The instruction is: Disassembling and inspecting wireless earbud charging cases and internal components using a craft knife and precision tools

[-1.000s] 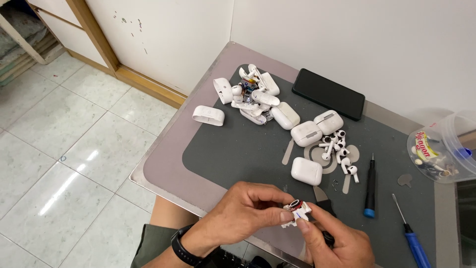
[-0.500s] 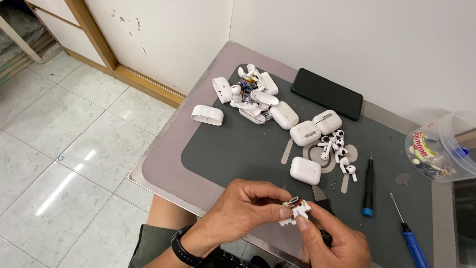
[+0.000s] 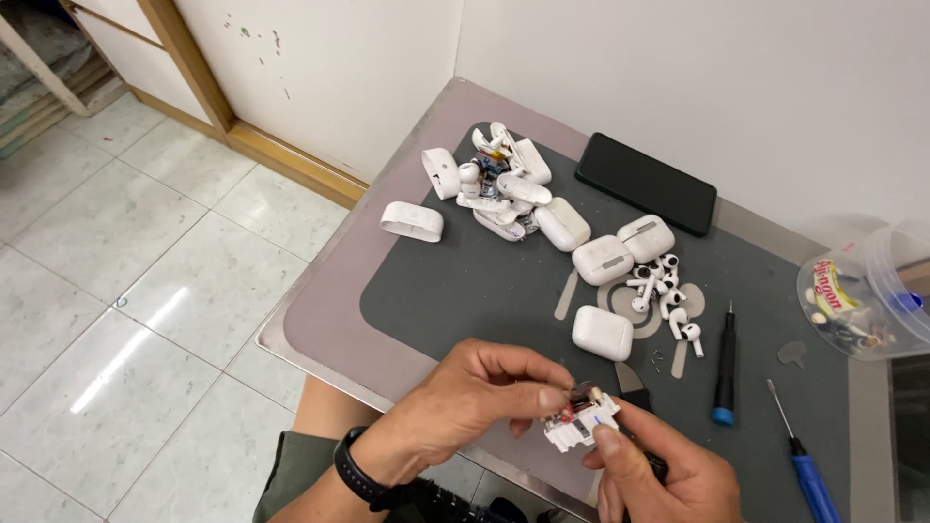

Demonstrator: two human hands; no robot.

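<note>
Left hand (image 3: pixel 465 407): fingers pinched together on left end of small white component (image 3: pixel 579 424). Component sits between both sets of fingertips, above grey mat (image 3: pixel 465 281) edge. Right hand (image 3: pixel 659 475): thumb pressed on component's right underside, fingers clamped

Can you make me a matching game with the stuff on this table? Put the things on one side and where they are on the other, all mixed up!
Things:
1. flat black phone
2. small white plastic part with wires
3. blue-handled screwdriver
4. clear plastic tub

Places:
A. pinched between the left hand and right hand
B. at the right edge of the table, full of small bits
C. at the back of the grey mat, near the wall
D. lying on the front right of the mat

Pairs: 1-C, 2-A, 3-D, 4-B
</note>
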